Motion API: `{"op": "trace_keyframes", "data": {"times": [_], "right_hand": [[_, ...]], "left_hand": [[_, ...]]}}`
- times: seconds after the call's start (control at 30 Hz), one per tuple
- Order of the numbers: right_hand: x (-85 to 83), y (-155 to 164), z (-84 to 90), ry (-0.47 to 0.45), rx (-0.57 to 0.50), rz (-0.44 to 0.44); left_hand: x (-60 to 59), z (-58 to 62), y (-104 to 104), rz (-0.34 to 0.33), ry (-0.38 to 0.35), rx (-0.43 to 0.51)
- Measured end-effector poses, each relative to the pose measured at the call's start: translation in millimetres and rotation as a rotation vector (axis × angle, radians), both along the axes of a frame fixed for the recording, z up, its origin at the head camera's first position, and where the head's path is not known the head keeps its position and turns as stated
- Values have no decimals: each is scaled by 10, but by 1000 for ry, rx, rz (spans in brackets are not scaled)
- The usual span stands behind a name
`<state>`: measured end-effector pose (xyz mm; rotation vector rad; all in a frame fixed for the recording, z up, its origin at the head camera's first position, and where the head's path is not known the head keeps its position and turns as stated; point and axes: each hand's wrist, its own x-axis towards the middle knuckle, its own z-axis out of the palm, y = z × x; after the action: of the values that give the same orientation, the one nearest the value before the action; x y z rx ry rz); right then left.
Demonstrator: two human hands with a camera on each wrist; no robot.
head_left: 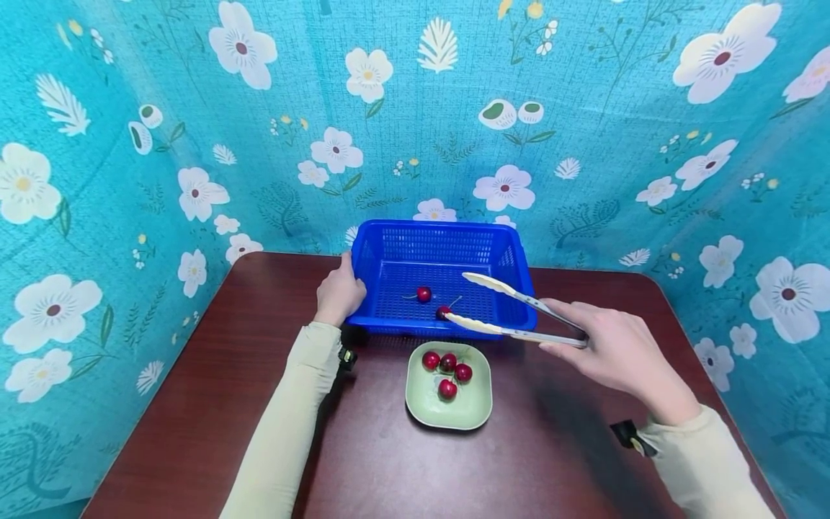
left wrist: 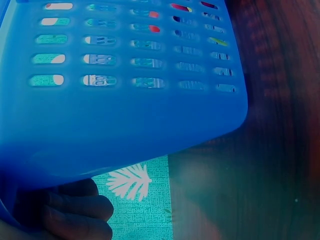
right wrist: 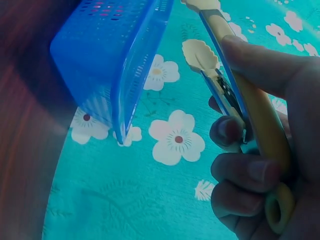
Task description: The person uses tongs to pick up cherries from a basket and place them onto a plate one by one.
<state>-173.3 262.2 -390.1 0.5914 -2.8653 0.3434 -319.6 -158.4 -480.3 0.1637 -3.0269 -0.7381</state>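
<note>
At the left end of the blue plastic basket [head_left: 389, 326], my left hand [head_left: 340, 292] grips the rim. Its curled fingertips [left wrist: 82, 207] show at the rim in the left wrist view. My right hand [head_left: 616, 346] holds metal tongs [head_left: 476, 324] with cream scalloped tips, the arms spread apart over the basket's right side. Two red cherries lie in the basket: one [head_left: 424, 294] left of the middle, the other [head_left: 443, 313] overlapped by the lower tong tip in the head view. In front of the basket, a pale green square plate [head_left: 447, 417] carries several cherries [head_left: 447, 389].
A dark reddish-brown table [head_left: 519, 461] bears the basket and plate. The basket stands near its far edge, close to a turquoise flowered cloth [head_left: 402, 173] that hangs behind and at both sides. Black wrist straps [head_left: 634, 437] sit at both sleeve cuffs.
</note>
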Motion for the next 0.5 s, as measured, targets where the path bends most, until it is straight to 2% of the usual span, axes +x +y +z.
{"op": "trace_keyframes", "data": {"times": [0.23,0.5], "right_hand": [[-303,-152,-106,-45,-6,3],[-586,-328,-205,-112,46,-10]], "left_hand": [[17,10,9,-2,9,3],[17,24,4,-2,8,0]]}}
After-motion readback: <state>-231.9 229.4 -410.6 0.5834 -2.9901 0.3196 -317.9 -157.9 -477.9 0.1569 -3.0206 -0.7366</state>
